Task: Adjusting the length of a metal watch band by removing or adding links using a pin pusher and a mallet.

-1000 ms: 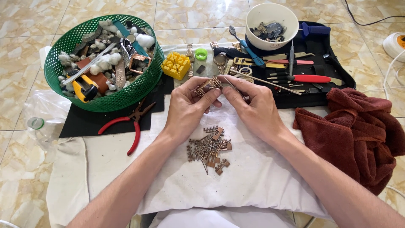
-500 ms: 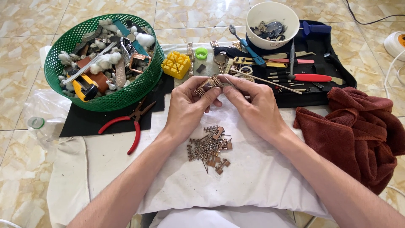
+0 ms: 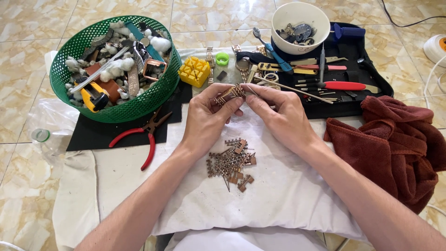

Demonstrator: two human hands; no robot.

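Left hand: the left hand [image 3: 204, 118] is up over the far edge of the white pillow [image 3: 278, 195], thumb and fingers pinched on a short length of gold-coloured watch-band links [image 3: 230, 94].
Right hand: the right hand [image 3: 281, 114] meets it from the other side, fingertips pressed together on what looks like a thin pin right at the band's end — too fine to be sure.
Where the band sits: between the two hands, a touch nearer the left one, held clear of the pillow.
Long axis: the band runs slantwise, low on the left side and rising toward the right fingertips, so its free end points straight at the right hand.
Nearer hand: the left carries the piece; the right only touches its tip.
Below the hands: a small heap of loose links and pins [image 3: 231, 162] lies on the pillow, well apart from the held band.
Around: green basket [image 3: 153, 100] of odds and ends to the left, red-handled pliers [image 3: 139, 137] beside it, yellow block [image 3: 195, 71] beyond the hands, white bowl [image 3: 283, 42] and a black tool mat [image 3: 334, 104] — plus a dark red towel [image 3: 395, 144] off to the right.
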